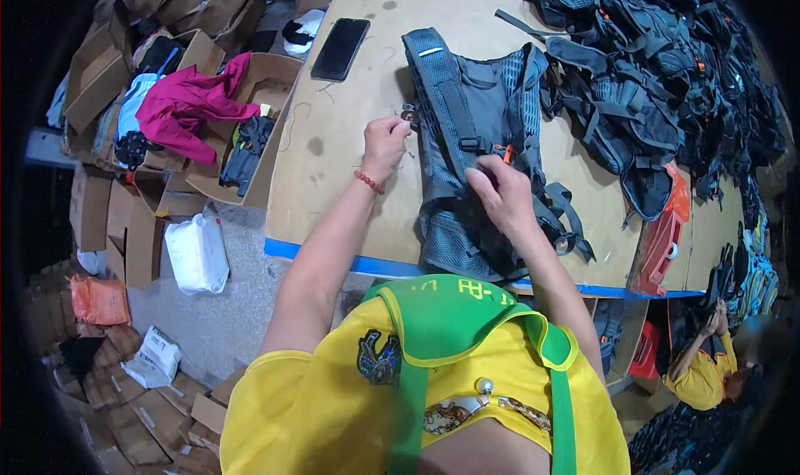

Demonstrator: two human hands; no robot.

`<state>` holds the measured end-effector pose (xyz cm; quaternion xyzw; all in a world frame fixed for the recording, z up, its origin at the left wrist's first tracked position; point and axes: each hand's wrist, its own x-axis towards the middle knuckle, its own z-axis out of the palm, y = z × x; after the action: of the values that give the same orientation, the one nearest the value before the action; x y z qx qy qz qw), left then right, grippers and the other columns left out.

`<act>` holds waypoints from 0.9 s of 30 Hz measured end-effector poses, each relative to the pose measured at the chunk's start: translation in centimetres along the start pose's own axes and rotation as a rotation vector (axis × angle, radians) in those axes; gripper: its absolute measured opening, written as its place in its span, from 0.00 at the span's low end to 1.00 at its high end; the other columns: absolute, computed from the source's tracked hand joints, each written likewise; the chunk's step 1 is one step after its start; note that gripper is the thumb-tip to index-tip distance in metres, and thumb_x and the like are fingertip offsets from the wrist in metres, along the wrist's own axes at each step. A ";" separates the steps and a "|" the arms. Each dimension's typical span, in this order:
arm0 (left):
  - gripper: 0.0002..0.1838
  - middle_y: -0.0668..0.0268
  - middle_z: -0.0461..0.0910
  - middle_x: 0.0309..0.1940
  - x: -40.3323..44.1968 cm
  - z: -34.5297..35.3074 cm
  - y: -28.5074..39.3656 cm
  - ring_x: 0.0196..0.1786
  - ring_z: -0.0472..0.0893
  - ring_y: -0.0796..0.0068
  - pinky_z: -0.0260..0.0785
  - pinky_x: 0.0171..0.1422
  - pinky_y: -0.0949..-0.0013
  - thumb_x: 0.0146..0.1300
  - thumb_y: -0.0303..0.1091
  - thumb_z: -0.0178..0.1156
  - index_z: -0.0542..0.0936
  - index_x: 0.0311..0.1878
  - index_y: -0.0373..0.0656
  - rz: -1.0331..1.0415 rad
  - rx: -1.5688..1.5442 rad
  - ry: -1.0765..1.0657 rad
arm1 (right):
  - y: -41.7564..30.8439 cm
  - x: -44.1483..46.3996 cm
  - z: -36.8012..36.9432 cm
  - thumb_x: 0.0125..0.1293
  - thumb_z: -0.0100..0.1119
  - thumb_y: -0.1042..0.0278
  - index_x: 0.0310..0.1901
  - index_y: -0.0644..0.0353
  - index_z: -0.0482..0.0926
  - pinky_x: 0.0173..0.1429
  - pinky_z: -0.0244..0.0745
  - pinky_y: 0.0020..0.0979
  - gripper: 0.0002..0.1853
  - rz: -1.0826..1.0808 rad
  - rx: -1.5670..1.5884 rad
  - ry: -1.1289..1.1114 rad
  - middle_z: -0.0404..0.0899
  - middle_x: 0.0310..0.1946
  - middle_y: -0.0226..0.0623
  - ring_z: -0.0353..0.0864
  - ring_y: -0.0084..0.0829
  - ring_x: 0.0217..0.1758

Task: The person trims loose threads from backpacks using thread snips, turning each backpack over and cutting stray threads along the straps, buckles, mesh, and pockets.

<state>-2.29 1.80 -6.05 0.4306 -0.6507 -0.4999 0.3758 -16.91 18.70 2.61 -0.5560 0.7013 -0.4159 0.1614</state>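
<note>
A dark grey backpack [479, 100] with mesh shoulder straps lies on the table, its straps side up. Beside its left edge, my left hand [386, 146] is closed in a pinch. A small dark piece with a metallic glint [408, 113] shows at those fingertips; its kind is unclear. Over the lower middle of the backpack is my right hand [504, 196], fingers curled near a black buckle [473, 144] and a small orange strap piece [507, 153]. Whatever the right fingertips grip is hidden.
A phone [340, 50] lies at the table's far left. Many dark backpacks [625, 83] are heaped on the right, near a red plastic holder [657, 254]. Left of the table stands an open carton [279, 83] with clothes. Another person [704, 367] is at lower right.
</note>
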 end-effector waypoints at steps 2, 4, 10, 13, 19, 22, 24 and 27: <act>0.09 0.66 0.72 0.13 -0.4 -0.5 1.3 0.19 0.68 0.84 0.61 0.24 0.75 0.53 0.28 0.55 0.77 0.21 0.33 -0.058 -0.139 0.021 | -0.6 2.0 0.8 0.57 0.59 0.58 0.34 0.60 0.76 0.31 0.71 0.40 0.13 -0.100 -0.193 -0.018 0.77 0.25 0.45 0.77 0.46 0.27; 0.10 0.69 0.70 0.11 -0.2 -1.6 0.6 0.18 0.66 0.86 0.60 0.24 0.76 0.53 0.28 0.56 0.77 0.20 0.33 -0.015 -0.076 0.118 | -1.0 3.8 1.6 0.56 0.58 0.56 0.32 0.59 0.74 0.33 0.72 0.42 0.14 -0.130 -0.402 -0.082 0.77 0.25 0.45 0.78 0.46 0.29; 0.18 0.63 0.74 0.24 -1.8 -5.8 2.8 0.27 0.73 0.73 0.66 0.31 0.72 0.49 0.22 0.52 0.76 0.46 0.38 0.439 1.011 0.520 | 0.9 5.6 2.7 0.53 0.62 0.54 0.37 0.61 0.75 0.35 0.72 0.41 0.18 0.027 -0.280 0.017 0.78 0.26 0.47 0.79 0.47 0.30; 0.23 0.63 0.74 0.27 -2.3 -5.0 1.6 0.28 0.74 0.75 0.68 0.32 0.72 0.48 0.21 0.54 0.74 0.51 0.40 0.230 0.605 0.233 | 1.5 5.5 3.1 0.48 0.65 0.54 0.45 0.58 0.74 0.38 0.72 0.41 0.24 0.083 -0.197 0.068 0.77 0.30 0.47 0.78 0.48 0.35; 0.18 0.68 0.76 0.26 -3.3 2.0 1.9 0.29 0.76 0.79 0.69 0.34 0.76 0.47 0.15 0.53 0.76 0.45 0.35 -0.433 -0.347 -0.214 | 1.7 5.0 3.7 0.44 0.68 0.59 0.59 0.52 0.65 0.42 0.72 0.37 0.37 0.093 -0.391 0.003 0.73 0.36 0.44 0.76 0.42 0.38; 0.16 0.65 0.78 0.29 -3.1 2.7 2.9 0.30 0.77 0.77 0.72 0.37 0.76 0.45 0.13 0.53 0.77 0.40 0.31 -0.478 -0.616 -0.286 | 2.9 5.3 2.8 0.42 0.66 0.66 0.56 0.52 0.69 0.41 0.72 0.38 0.34 0.238 -0.120 0.010 0.75 0.34 0.46 0.77 0.44 0.36; 0.15 0.60 0.80 0.33 -3.3 2.6 3.7 0.33 0.79 0.76 0.74 0.41 0.74 0.44 0.12 0.54 0.76 0.39 0.30 -0.441 -0.723 -0.280 | 3.2 5.2 1.6 0.40 0.64 0.71 0.51 0.58 0.74 0.40 0.72 0.30 0.29 0.300 0.046 0.075 0.77 0.30 0.41 0.77 0.35 0.33; 0.16 0.61 0.80 0.33 -3.8 2.1 5.5 0.33 0.79 0.75 0.74 0.42 0.75 0.43 0.12 0.54 0.77 0.39 0.30 -0.364 -0.719 -0.310 | 1.3 5.2 -1.3 0.42 0.65 0.78 0.47 0.63 0.74 0.41 0.68 0.21 0.25 0.420 0.593 0.161 0.75 0.31 0.27 0.73 0.20 0.34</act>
<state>-3.90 6.71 -1.34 0.2998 -0.3971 -0.8118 0.3057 -20.37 14.55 3.68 -0.2945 0.6595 -0.6014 0.3415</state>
